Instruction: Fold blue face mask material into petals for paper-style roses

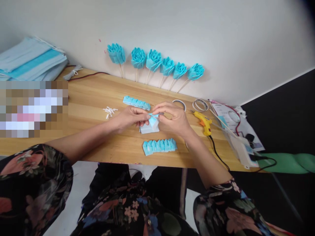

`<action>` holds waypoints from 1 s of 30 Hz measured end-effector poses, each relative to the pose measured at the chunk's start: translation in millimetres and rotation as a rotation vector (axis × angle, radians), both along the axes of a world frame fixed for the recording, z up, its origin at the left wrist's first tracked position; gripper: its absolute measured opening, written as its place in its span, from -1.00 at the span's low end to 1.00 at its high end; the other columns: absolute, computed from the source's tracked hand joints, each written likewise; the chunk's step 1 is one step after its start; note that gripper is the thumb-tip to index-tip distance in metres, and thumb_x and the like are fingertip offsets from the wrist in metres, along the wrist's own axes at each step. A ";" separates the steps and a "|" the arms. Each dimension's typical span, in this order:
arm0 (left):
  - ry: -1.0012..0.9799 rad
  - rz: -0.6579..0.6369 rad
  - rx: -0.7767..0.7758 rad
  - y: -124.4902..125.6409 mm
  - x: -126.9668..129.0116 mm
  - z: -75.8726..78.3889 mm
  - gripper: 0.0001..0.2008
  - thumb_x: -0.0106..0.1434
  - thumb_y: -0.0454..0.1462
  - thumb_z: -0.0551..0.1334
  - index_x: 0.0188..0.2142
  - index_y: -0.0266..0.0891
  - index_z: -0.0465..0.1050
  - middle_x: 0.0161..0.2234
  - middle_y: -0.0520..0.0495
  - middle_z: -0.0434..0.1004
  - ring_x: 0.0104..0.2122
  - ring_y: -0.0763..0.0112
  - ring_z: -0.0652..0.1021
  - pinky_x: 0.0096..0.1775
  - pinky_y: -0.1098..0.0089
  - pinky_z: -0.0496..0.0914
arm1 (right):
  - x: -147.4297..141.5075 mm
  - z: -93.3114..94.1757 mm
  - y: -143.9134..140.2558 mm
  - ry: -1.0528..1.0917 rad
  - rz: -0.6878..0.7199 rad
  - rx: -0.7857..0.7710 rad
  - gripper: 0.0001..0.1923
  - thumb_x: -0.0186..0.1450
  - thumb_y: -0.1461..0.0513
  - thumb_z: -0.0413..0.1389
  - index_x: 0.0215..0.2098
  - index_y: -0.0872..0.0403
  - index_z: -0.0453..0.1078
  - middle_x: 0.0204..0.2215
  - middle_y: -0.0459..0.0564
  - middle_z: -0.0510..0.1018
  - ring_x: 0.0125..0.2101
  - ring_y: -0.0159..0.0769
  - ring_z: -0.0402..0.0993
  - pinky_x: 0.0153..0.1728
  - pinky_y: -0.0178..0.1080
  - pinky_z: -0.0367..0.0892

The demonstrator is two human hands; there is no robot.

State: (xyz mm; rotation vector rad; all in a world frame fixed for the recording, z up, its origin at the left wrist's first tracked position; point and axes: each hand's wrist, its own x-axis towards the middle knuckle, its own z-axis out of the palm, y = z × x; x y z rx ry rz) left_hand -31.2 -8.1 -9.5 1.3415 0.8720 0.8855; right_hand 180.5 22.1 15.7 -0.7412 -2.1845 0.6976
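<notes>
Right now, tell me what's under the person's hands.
Under the left hand and right hand lies a folded blue paper piece on the wooden table. The fingers cover its top edge.

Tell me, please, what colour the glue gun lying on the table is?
The glue gun is yellow with an orange trigger, seen best in the head view, right of the hands.
</notes>
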 end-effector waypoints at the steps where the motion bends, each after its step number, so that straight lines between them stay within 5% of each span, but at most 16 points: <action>1: -0.003 -0.006 0.005 0.1 -0.1 0.2 -0.74 0.18 -0.11 0.36 -0.50 -0.25 0.56 -0.57 0.00 0.50 -0.57 0.55 0.42 -0.54 0.53 0.29 | 1.0 -0.5 1.3 -0.012 0.011 0.000 -0.79 0.23 0.32 0.15 -0.34 -0.12 0.58 -0.22 -0.12 0.67 -0.17 -0.22 0.56 0.02 0.00 0.38; 11: 0.051 -0.022 0.064 2.3 -3.4 -1.7 -0.66 0.22 0.00 0.34 -0.47 -0.24 0.56 -0.54 -0.01 0.52 -0.54 0.52 0.44 -0.52 0.52 0.33 | -0.7 -9.7 6.9 0.009 0.044 -0.008 -0.77 0.25 0.32 0.10 -0.32 -0.10 0.57 -0.23 -0.10 0.69 -0.14 -0.21 0.59 0.03 0.00 0.40; 15: 0.075 0.050 0.044 1.6 -4.0 -0.2 -0.70 0.22 -0.09 0.33 -0.53 -0.23 0.54 -0.61 0.02 0.46 -0.59 0.54 0.39 -0.54 0.52 0.29 | 1.5 -16.3 5.3 0.075 0.041 -0.263 -0.84 0.31 0.18 0.13 -0.24 -0.07 0.57 -0.15 -0.06 0.67 -0.07 -0.20 0.56 0.07 -0.03 0.38; 20: 0.123 0.122 0.074 3.4 -3.7 -3.6 -0.72 0.17 -0.10 0.35 -0.53 -0.25 0.53 -0.62 0.02 0.45 -0.60 0.54 0.38 -0.55 0.51 0.27 | 3.6 -28.4 6.3 0.257 0.046 -0.651 -0.50 0.36 -0.16 0.01 0.01 -0.05 0.48 -0.11 -0.01 0.62 -0.13 -0.25 0.54 -0.11 -0.15 0.47; 25: 0.183 0.213 0.157 4.4 -3.7 -9.0 -0.72 0.19 -0.09 0.32 -0.49 -0.25 0.55 -0.55 -0.01 0.52 -0.57 0.53 0.39 -0.52 0.49 0.28 | -6.7 -31.8 1.6 0.235 0.002 -0.748 -0.51 0.19 -0.18 0.24 -0.23 0.04 0.44 -0.42 -0.10 0.52 -0.41 -0.40 0.44 -0.31 -0.30 0.40; 30: 0.232 0.266 0.312 0.3 -2.4 -9.1 -0.75 0.22 -0.13 0.29 -0.43 -0.25 0.59 -0.46 -0.03 0.58 -0.45 0.46 0.48 -0.38 0.44 0.35 | -13.8 -36.1 -2.2 0.242 -0.011 -0.766 -0.57 0.15 -0.10 0.31 -0.34 0.05 0.37 -0.49 -0.15 0.48 -0.48 -0.43 0.39 -0.44 -0.33 0.32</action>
